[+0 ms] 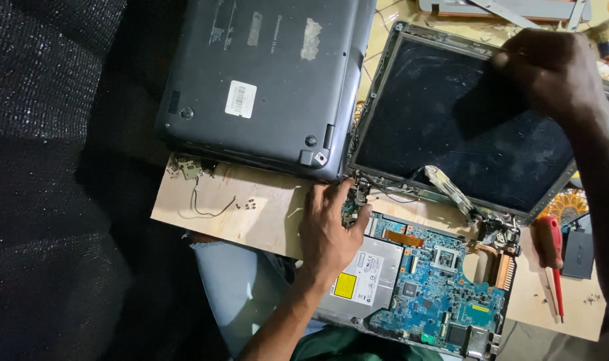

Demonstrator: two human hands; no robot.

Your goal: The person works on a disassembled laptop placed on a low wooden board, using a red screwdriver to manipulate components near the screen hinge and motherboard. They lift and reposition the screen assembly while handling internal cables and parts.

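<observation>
My left hand [330, 226] rests on the left edge of an opened laptop base with a bare blue circuit board [430, 289], fingers by the left hinge [356, 198]. My right hand [552, 70] grips the upper right edge of the attached dusty screen panel [451, 124], which lies tilted back. A silver optical drive [371, 274] with a yellow sticker sits beside my left wrist.
A closed dark laptop [264, 80] lies upside down at the upper left. All rests on a plywood board [251, 207] with loose screws and a small wired part [187, 168]. A red-handled screwdriver [550, 244] and a black block [578, 253] lie at the right.
</observation>
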